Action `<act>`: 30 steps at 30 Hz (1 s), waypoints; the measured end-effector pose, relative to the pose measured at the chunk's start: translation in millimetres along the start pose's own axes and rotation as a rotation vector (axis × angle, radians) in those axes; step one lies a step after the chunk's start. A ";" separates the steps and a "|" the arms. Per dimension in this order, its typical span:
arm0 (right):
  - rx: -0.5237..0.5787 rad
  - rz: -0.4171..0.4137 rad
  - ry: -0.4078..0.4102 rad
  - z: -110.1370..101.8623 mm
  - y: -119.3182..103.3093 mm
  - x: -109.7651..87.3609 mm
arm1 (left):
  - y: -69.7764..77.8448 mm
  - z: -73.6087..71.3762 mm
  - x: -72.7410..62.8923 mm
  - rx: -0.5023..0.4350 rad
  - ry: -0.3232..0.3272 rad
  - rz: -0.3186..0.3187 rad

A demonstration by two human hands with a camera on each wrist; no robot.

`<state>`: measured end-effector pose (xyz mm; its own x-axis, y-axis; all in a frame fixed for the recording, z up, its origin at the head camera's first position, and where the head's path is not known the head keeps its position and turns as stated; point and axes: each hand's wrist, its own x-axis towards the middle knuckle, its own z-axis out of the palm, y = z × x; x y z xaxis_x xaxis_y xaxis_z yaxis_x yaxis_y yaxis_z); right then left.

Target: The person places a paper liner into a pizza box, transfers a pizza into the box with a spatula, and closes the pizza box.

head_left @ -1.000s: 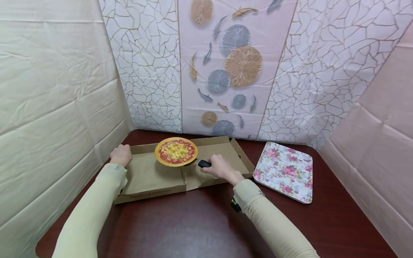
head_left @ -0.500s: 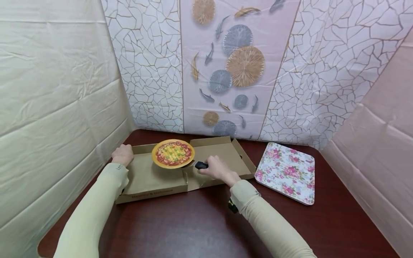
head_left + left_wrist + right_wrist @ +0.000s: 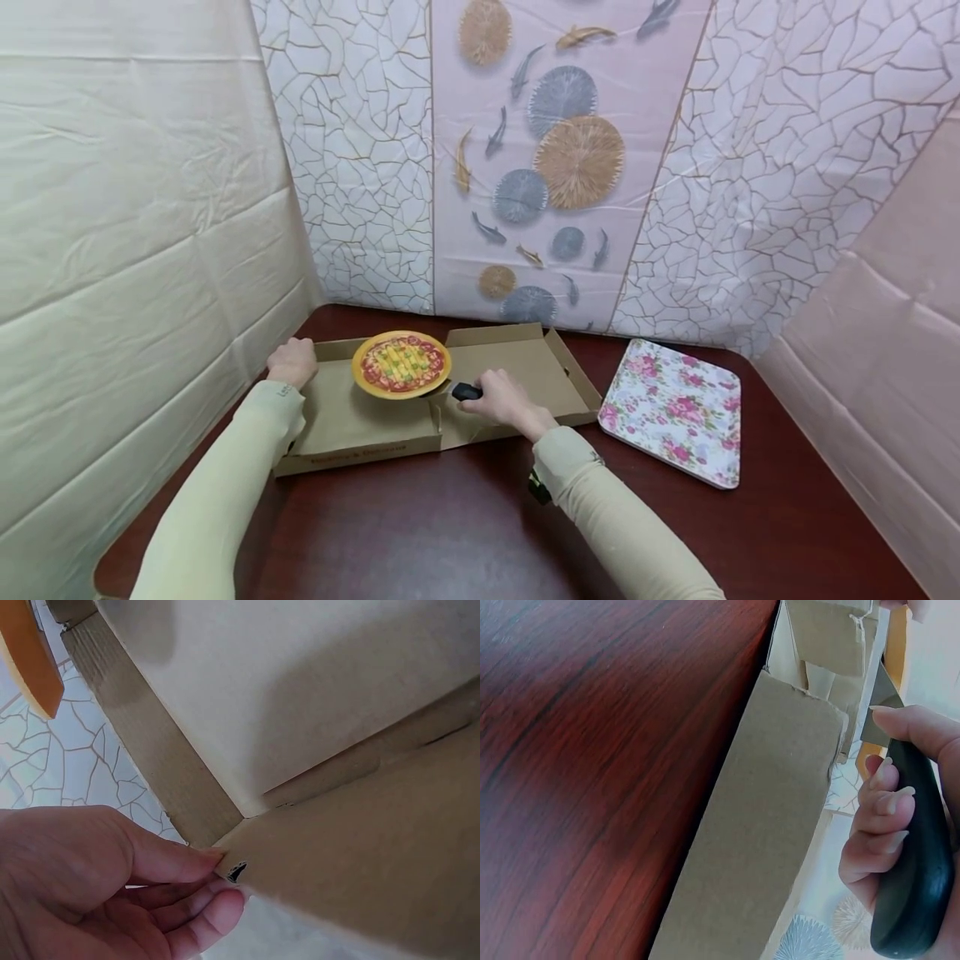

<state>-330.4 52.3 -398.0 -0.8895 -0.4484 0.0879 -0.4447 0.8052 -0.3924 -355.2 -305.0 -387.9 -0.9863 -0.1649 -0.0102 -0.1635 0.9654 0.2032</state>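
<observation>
In the head view a toy-looking pizza [image 3: 401,365] with a yellow rim is held above the left half of an open cardboard pizza box [image 3: 341,421]. It rests on a pizza server, whose black handle [image 3: 467,392] my right hand [image 3: 504,400] grips. The right wrist view shows my fingers wrapped round that handle [image 3: 913,862] and part of the metal blade [image 3: 883,705]; most of the blade is hidden under the pizza. At the box's left side, my left hand [image 3: 292,362] pinches a corner of the cardboard wall, seen closely as thumb and fingers [image 3: 184,859] in the left wrist view.
A white tray [image 3: 675,408] with pink flowers lies to the right of the box's opened lid [image 3: 517,375]. All stand on a dark red-brown table [image 3: 397,533]. Fabric-covered walls [image 3: 352,208] close off the back and both sides.
My right hand has moved the server and pizza a little to the left over the box's left half. My left hand keeps its pinch on the box. The head view has shifted slightly.
</observation>
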 end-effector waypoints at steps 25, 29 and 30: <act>-0.011 -0.026 0.018 8.0 -14.6 6.9 | -1.8 -2.4 1.6 0.013 -0.004 -0.003; -0.005 -0.028 0.000 7.9 -16.9 7.1 | -1.8 -3.0 1.0 0.011 -0.011 -0.002; -0.005 -0.028 -0.004 8.4 -17.0 7.5 | -1.6 -3.2 0.9 0.010 -0.012 -0.002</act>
<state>-328.6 32.0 -398.4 -0.8763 -0.4723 0.0951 -0.4699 0.7942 -0.3852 -355.8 -307.3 -385.1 -0.9862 -0.1641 -0.0223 -0.1653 0.9670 0.1937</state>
